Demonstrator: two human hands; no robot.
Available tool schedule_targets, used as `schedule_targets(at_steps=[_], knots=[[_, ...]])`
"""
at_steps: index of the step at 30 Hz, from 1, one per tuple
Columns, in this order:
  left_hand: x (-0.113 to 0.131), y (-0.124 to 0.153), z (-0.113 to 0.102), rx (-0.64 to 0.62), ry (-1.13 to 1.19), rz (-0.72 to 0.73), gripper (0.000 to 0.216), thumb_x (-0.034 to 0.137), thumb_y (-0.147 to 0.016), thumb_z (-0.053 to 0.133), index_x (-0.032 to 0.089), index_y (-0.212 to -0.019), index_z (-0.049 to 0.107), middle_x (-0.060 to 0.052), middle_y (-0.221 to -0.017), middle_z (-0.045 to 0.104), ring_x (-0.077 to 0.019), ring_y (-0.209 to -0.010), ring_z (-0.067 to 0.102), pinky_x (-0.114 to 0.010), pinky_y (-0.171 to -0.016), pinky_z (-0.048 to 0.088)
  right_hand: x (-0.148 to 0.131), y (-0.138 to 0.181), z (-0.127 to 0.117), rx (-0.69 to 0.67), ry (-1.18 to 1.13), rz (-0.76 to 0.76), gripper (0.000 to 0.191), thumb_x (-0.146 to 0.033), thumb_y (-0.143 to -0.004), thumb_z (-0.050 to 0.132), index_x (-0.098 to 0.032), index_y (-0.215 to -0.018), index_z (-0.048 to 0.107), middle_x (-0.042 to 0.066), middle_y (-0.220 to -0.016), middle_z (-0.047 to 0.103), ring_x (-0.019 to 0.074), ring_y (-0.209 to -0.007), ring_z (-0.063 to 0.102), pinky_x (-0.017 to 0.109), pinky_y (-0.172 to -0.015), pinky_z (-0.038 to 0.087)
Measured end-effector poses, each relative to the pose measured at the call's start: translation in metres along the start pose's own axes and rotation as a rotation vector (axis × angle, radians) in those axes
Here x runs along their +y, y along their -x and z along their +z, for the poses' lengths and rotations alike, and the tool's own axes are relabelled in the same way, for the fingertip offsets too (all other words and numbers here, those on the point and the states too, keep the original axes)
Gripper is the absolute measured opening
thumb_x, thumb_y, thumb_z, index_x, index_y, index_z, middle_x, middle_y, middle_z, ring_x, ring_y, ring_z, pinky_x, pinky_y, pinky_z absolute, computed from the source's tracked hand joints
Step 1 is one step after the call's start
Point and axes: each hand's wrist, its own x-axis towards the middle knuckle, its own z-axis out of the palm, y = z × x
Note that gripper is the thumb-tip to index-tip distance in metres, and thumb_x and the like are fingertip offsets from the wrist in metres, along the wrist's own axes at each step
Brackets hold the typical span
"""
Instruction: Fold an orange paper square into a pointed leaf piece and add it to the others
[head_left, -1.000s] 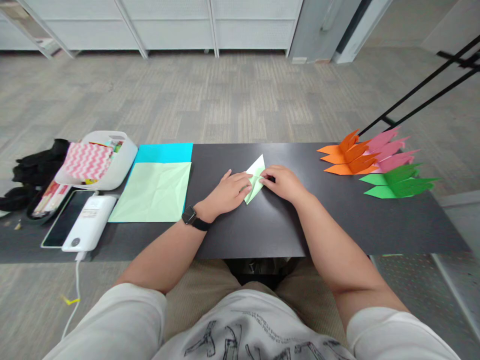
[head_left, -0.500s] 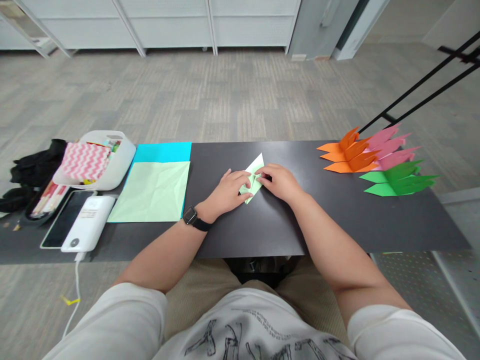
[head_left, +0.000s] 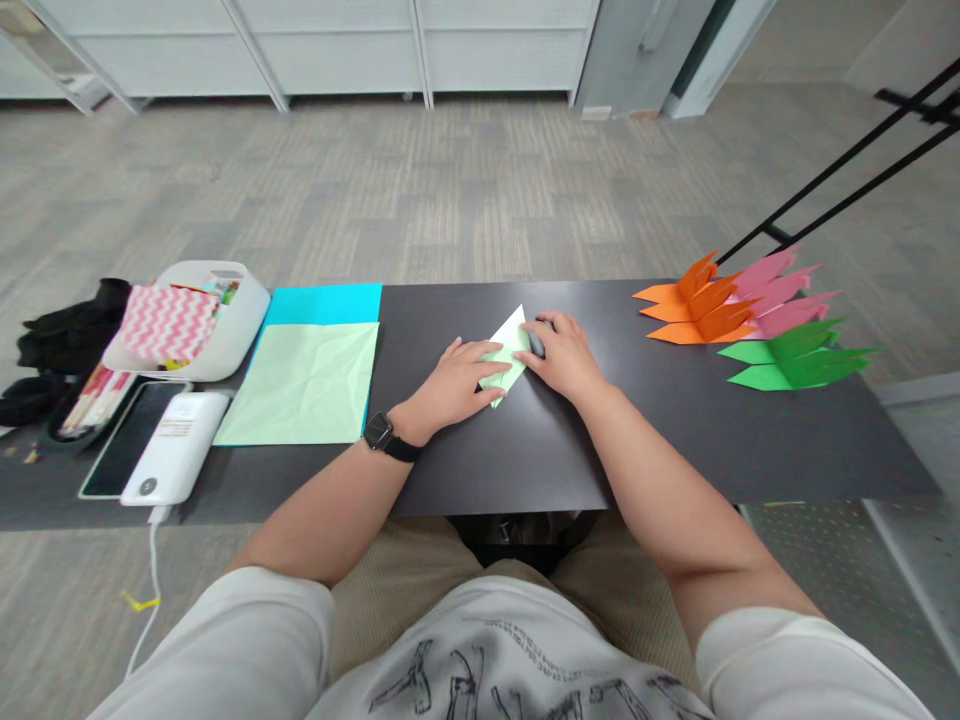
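A small folded piece of pale green paper (head_left: 513, 338) lies on the dark table in front of me, one pointed corner aimed away. My left hand (head_left: 457, 382) is open, its fingers stretched over the paper's left side and holding it down. On the opposite side, my right hand (head_left: 564, 355) touches the paper's right edge with thumb and index finger, which stand apart with table showing between them. The finer folds under my fingers are hidden.
Flat sheets of pale green paper (head_left: 304, 385) and blue paper (head_left: 326, 303) lie left. Beyond them are a white basket (head_left: 251, 325), a power bank (head_left: 176, 450) and a phone (head_left: 135, 440). Folded orange (head_left: 697, 310), pink (head_left: 784, 295) and green paper shapes (head_left: 795, 358) stand right.
My right thumb and index finger have spread from a pinch near the paper's middle, and the fold there now lies flatter. My left hand has hardly moved.
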Motion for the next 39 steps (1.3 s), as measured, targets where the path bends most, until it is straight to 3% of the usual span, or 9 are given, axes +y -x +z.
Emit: schedule_targets(at_steps=[7,12,22,29,39], knots=[[0.004,0.001,0.0,0.011,-0.077,0.009,0.049,0.042,-0.104,0.065,0.032,-0.151,0.066,-0.008,-0.168,0.052,-0.0311,-0.156,0.046,-0.063,-0.136,0.023,-0.002,-0.008,0.008,0.024,0.034,0.069,0.055,-0.056,-0.099,0.068,-0.026,-0.145,0.069,0.018,-0.155,0.055,0.0422,-0.147,0.047,0.064,-0.123,0.037],[0.003,0.001,0.0,0.024,-0.103,-0.005,0.049,0.045,-0.104,0.064,0.033,-0.151,0.066,-0.008,-0.166,0.054,-0.0316,-0.154,0.047,-0.062,-0.135,0.025,0.005,-0.01,0.006,0.005,-0.017,0.057,0.056,-0.055,-0.097,0.071,-0.026,-0.144,0.069,0.017,-0.155,0.056,0.0389,-0.147,0.05,0.06,-0.125,0.037],[0.005,0.001,-0.002,0.017,-0.094,-0.015,0.047,0.039,-0.107,0.057,0.033,-0.153,0.064,-0.008,-0.168,0.053,-0.0309,-0.155,0.047,-0.063,-0.134,0.026,0.008,-0.011,0.002,-0.021,-0.049,0.06,0.05,-0.051,-0.098,0.071,-0.027,-0.142,0.07,0.017,-0.155,0.056,0.0392,-0.147,0.05,0.062,-0.124,0.038],[0.004,0.0,0.0,0.017,-0.127,-0.025,0.046,0.028,-0.11,0.047,0.035,-0.152,0.065,-0.007,-0.166,0.054,-0.0282,-0.153,0.048,-0.061,-0.134,0.028,0.001,-0.002,-0.002,-0.123,0.002,0.013,0.067,-0.057,-0.096,0.072,-0.029,-0.155,0.058,0.017,-0.166,0.047,0.0443,-0.16,0.036,0.073,-0.13,0.023],[0.001,0.001,0.001,0.022,-0.125,-0.012,0.045,0.029,-0.111,0.047,0.033,-0.152,0.065,-0.007,-0.166,0.053,-0.0282,-0.154,0.048,-0.06,-0.134,0.028,-0.02,0.009,-0.01,-0.273,0.041,-0.05,0.102,-0.067,-0.086,0.08,-0.028,-0.17,0.039,0.019,-0.18,0.027,0.0499,-0.166,0.019,0.08,-0.129,0.011]])
